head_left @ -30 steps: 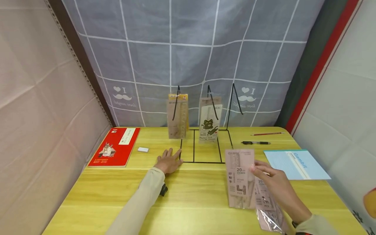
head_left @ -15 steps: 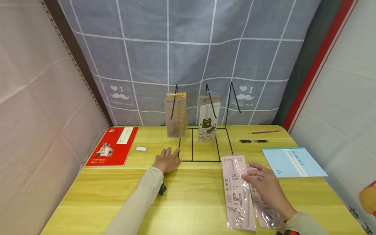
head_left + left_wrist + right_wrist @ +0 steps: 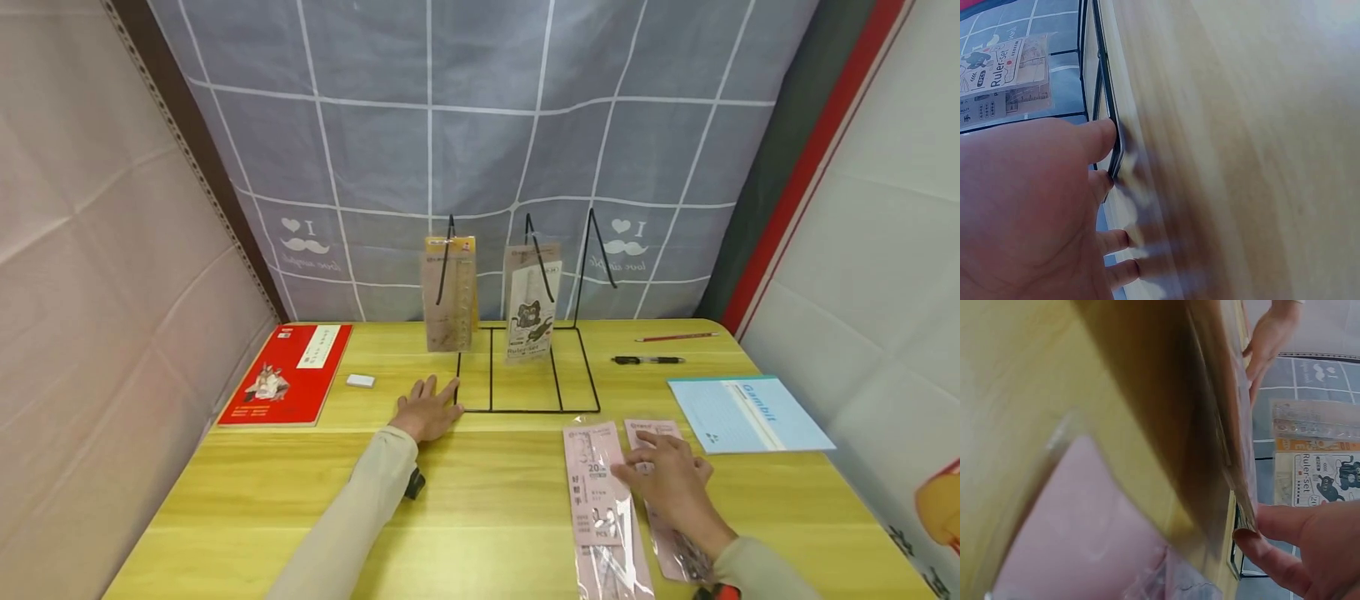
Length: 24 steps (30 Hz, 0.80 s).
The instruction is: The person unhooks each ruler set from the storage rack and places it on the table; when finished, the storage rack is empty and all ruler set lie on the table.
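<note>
Fingers (image 3: 1272, 559) of the right hand (image 3: 671, 479) are pinching a long pink card packet in clear plastic (image 3: 600, 512) over the yellow wood-grain table (image 3: 465, 517), beside a second pink packet (image 3: 670, 550); the left hand (image 3: 427, 411), fingers spread, is touching a black wire rack (image 3: 525, 412).

It looks like a small curtained booth fitted out as a stationery stand; whether it sits in a shop, a home or an office, the views cannot tell. A grey-blue cloth (image 3: 487, 50) with white grid lines closes the back, and pale cloths (image 3: 862, 242) hang at both sides, one beside a dark, perforated post (image 3: 176, 108). Within them stands a wood-grain bench (image 3: 465, 525). The shop-like note comes from a black wire rack (image 3: 525, 412) with hooks, hung with packaged goods (image 3: 532, 321), one printed "Ruler-set". Pink packets (image 3: 596, 496), a red booklet (image 3: 292, 379), an eraser (image 3: 361, 381), a pencil (image 3: 677, 337), a pen (image 3: 648, 360) and a blue notebook (image 3: 731, 421) share the bench.
</note>
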Each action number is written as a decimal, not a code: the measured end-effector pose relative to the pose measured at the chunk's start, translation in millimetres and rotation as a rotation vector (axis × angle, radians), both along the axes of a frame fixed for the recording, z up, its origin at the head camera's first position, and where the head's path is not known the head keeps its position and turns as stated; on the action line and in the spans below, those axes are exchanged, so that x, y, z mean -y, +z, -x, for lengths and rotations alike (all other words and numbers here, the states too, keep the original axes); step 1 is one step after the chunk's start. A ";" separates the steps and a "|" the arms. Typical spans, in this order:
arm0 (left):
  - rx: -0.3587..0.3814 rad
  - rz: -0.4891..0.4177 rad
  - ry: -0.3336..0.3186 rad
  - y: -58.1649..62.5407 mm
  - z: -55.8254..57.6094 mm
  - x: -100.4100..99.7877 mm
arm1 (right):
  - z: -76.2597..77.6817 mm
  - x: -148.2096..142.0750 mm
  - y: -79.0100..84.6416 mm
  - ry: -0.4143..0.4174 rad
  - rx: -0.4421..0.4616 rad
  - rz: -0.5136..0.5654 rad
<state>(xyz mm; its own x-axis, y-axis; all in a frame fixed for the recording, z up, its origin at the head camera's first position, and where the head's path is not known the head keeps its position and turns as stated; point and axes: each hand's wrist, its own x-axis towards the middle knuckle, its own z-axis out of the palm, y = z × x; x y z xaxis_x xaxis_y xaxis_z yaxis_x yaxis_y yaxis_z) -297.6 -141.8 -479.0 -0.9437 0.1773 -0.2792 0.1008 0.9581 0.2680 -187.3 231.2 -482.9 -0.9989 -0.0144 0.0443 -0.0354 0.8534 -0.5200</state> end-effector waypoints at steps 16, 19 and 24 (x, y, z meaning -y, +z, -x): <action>0.014 -0.016 0.003 2.8 0.4 -1.9 | -0.8 1.5 -7.9 -0.001 -0.059 -0.103; 0.009 -0.019 0.004 1.7 0.9 -0.9 | -0.4 1.9 -8.7 -0.006 -0.069 -0.115; 0.000 -0.016 0.001 1.5 -1.7 0.1 | -0.3 1.5 -10.3 -0.020 -0.089 -0.131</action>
<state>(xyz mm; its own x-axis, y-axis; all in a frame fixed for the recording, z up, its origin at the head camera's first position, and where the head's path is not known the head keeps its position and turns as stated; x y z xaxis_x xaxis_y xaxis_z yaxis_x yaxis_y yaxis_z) -295.9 -141.8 -477.4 -0.9438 0.1805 -0.2768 0.0994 0.9539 0.2830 -187.0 229.7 -493.2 -0.9913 -0.0057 0.1315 -0.0583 0.9148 -0.3997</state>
